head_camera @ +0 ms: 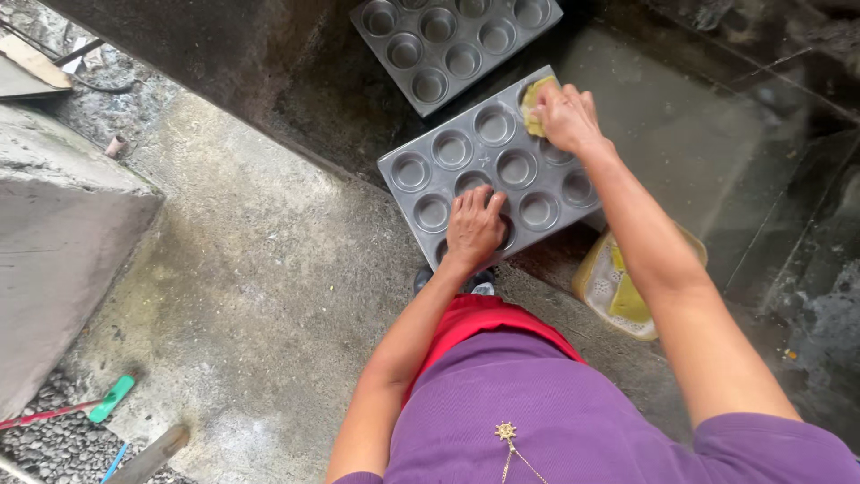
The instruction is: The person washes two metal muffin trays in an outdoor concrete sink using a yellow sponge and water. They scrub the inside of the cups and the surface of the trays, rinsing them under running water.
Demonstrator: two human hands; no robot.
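While I'm bent over in my purple top and red shorts, my left hand (473,229) sits flat on the near edge of the muffin tray (498,170), fingers spread and just pressing down so it doesn't slide, not gripping anything. The tray lies tilted on the wet dark floor (681,134) of the wash area, partly over the concrete ledge (260,269). Just to my right, near my arm, is a yellow tub (618,291) with what looks like soapy stuff and another pad in it.

Further out, my right hand (566,116) is closed around a yellowish sponge (535,100) and pushing it into the cup at the far corner of the tray. So I'd say I'm in the middle of scrubbing, working the far row. As I see it, the next bit needs the sponge turned inside each cup in turn while the other hand keeps the tray pinned, since wet metal probably skids easily.

Beyond that, a second muffin tray (452,45) lies flat on the floor, close to the first; I can't tell if they touch.
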